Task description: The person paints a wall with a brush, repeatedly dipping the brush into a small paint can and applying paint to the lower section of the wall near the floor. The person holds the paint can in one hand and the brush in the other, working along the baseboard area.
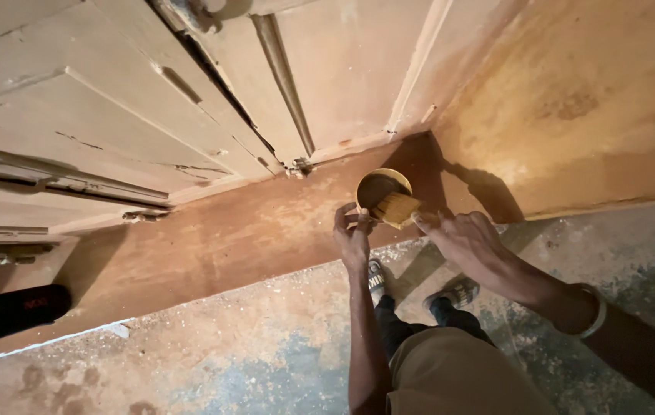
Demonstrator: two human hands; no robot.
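Right fingers [429, 224] closed on brush [397, 207], its long axis pointing away toward tin [380, 188] | bristles over tin's near rim | left hand [352, 230] fingers curled beside tin, touching its near side, grip uncertain | tin on brown ledge [227, 238] below door [128, 115] | right hand [466, 240] nearer brush.

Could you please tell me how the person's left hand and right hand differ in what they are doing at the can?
The left hand grips the rim of the round can; the right hand holds a yellowish brush whose bristles rest over the can's opening. The right wrist wears a pale bangle; the left wrist is bare. Both hands reach down towards the can, which stands on the brown raised step.
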